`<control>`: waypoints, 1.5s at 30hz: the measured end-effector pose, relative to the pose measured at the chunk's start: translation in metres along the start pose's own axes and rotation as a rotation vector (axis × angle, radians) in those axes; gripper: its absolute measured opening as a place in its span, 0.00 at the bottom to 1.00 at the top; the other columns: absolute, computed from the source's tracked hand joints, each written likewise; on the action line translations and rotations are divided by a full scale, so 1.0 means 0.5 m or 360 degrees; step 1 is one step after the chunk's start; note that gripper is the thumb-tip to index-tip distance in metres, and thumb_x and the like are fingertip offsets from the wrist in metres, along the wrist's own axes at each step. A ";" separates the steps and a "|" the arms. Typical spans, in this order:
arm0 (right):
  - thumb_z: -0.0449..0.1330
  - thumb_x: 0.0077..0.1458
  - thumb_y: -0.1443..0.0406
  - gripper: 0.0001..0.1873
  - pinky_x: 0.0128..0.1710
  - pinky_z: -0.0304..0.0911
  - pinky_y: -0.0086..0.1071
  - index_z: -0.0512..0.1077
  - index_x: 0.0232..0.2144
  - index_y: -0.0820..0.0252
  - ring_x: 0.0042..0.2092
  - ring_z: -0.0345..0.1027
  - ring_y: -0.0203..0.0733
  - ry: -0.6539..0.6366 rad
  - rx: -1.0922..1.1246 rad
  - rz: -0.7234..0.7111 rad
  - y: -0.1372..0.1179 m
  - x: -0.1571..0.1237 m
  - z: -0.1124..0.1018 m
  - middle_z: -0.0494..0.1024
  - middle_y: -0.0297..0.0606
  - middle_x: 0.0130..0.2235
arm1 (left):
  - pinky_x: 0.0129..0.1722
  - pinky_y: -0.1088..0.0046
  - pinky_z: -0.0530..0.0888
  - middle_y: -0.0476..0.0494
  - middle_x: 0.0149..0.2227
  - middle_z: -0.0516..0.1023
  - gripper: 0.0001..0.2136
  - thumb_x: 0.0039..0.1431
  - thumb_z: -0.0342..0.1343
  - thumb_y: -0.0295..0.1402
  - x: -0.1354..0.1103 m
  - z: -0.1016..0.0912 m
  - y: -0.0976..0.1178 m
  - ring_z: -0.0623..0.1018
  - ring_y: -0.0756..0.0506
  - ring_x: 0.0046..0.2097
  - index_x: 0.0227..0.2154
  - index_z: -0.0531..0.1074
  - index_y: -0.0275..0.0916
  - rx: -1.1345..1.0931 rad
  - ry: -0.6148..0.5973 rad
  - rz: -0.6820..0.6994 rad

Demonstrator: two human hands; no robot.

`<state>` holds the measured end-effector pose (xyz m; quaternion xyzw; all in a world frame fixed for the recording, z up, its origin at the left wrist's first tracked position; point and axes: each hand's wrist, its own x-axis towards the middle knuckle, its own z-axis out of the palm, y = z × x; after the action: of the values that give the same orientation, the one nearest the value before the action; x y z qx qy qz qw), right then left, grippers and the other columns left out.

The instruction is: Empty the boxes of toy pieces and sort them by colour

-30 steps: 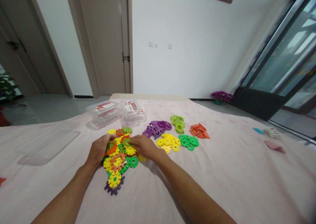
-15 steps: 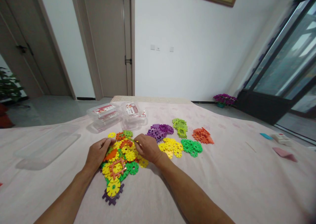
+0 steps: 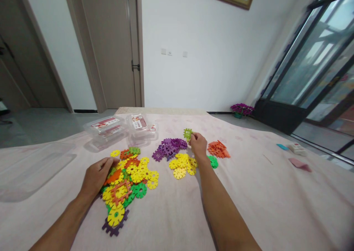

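Note:
A mixed heap of flat plastic gear pieces (image 3: 127, 181) in yellow, orange, green and purple lies on the pink cloth (image 3: 276, 206). My left hand (image 3: 95, 177) rests on the heap's left edge, fingers curled over the pieces. Farther back lie sorted heaps: purple pieces (image 3: 168, 147), yellow pieces (image 3: 182, 164), dark green pieces (image 3: 213, 161) and orange pieces (image 3: 218, 149). My right hand (image 3: 198, 145) is stretched out over these and pinches a light green square piece (image 3: 188, 133) between thumb and fingers, held just above the cloth.
Two clear lidded boxes with red labels (image 3: 106, 127) (image 3: 142, 124) stand at the back. A large clear tray (image 3: 30, 168) lies at the left. Small items, a blue one (image 3: 282, 146) and a pink one (image 3: 298, 163), sit at the far right. Doors and glass panels surround the room.
My right hand left the mixed heap and moved right and back to the sorted heaps, carrying a light green piece. The left hand stayed on the heap. The view shifted right.

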<state>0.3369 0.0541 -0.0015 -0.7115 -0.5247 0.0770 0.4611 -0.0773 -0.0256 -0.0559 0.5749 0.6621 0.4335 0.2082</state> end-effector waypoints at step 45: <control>0.53 0.65 0.70 0.19 0.58 0.62 0.36 0.73 0.55 0.60 0.56 0.70 0.44 -0.1045 -0.0179 -0.1237 -0.189 -0.214 0.181 0.78 0.44 0.54 | 0.68 0.44 0.48 0.44 0.65 0.70 0.25 0.68 0.38 0.44 0.025 0.028 -0.047 0.64 0.37 0.68 0.59 0.71 0.45 0.0548 -0.0265 0.0306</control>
<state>0.1725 0.0208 -0.0226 -0.4257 -0.8711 0.0909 0.2274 -0.0831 -0.0083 -0.0798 0.6962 0.6490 0.2827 0.1187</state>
